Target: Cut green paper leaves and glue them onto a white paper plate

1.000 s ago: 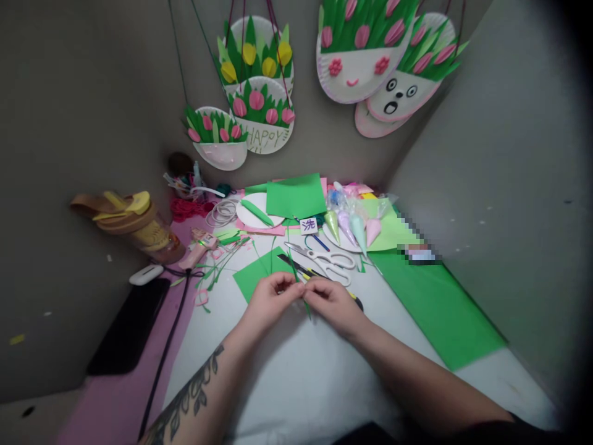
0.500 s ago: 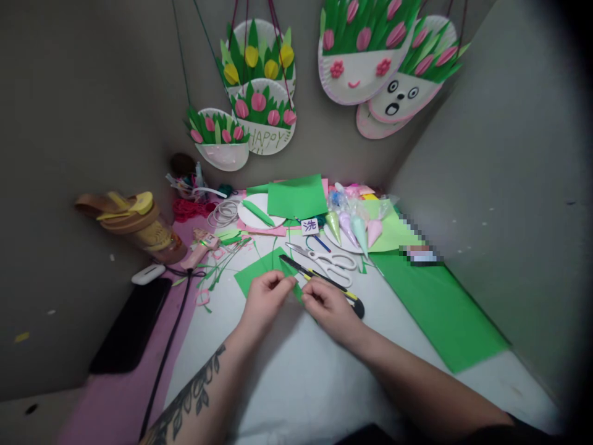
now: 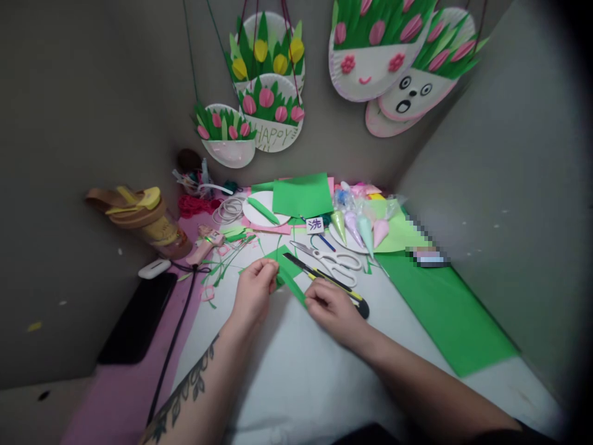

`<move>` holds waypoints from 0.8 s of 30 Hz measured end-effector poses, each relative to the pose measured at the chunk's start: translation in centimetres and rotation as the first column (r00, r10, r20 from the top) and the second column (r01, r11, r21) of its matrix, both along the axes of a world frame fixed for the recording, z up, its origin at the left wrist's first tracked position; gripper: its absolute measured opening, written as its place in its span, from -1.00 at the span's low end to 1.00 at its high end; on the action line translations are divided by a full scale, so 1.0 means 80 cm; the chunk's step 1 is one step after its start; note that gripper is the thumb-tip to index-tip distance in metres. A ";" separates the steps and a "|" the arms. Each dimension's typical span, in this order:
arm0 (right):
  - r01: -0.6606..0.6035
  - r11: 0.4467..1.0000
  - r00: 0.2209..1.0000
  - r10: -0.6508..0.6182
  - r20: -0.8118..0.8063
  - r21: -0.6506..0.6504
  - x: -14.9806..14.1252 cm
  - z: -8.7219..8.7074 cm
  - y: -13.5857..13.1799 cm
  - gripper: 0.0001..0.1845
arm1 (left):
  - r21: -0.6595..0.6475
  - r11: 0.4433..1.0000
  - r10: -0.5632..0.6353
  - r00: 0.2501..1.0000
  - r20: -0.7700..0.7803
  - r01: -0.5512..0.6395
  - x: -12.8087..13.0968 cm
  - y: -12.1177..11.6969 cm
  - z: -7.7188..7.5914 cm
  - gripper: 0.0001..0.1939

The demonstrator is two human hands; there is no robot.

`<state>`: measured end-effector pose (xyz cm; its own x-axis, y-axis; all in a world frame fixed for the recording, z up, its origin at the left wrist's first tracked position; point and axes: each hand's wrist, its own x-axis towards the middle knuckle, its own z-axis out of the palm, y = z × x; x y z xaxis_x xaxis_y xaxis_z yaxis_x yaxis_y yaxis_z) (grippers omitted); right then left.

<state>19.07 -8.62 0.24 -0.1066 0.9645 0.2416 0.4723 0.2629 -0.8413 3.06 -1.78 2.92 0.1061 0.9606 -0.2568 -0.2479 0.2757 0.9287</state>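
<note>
A narrow green paper strip stretches slantwise between my two hands. My left hand pinches its upper left end, and my right hand has its fingers closed on the lower right end. Behind the strip, a green paper sheet lies on the white table, partly covered by my left hand. A black and yellow utility knife rests just beyond my right hand, blade pointing up and left. White-handled scissors lie past the knife, their blades partly open.
On the left are a tumbler, a black phone, a pink glue gun with its cable, and green scraps. Piping bags stand at the back right, a large green sheet below them. Paper-plate baskets hang on the wall.
My left hand has moved left and slightly up from my right hand, so more of the green strip shows between them. The whole view has shifted slightly.
</note>
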 end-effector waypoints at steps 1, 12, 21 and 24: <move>0.005 1.000 1.000 -0.005 -0.002 -0.002 0.000 0.001 0.000 -0.82 | -0.001 1.000 0.022 1.000 0.013 -0.022 -0.002 0.002 0.000 -0.84; 0.074 0.997 0.997 -0.073 0.038 -0.026 0.001 -0.001 0.002 -0.85 | 0.180 0.949 -0.219 0.951 -0.219 0.260 0.008 -0.011 -0.016 -0.64; 0.061 0.993 0.976 -0.080 -0.201 -0.097 0.002 -0.001 0.008 -0.80 | 0.070 0.957 -0.272 0.956 -0.113 0.281 0.020 -0.025 -0.019 -0.56; 0.005 0.991 0.958 -0.043 -0.283 -0.131 0.006 -0.001 0.009 -0.83 | -0.017 0.974 -0.227 0.974 -0.021 0.227 0.018 -0.024 -0.012 -0.54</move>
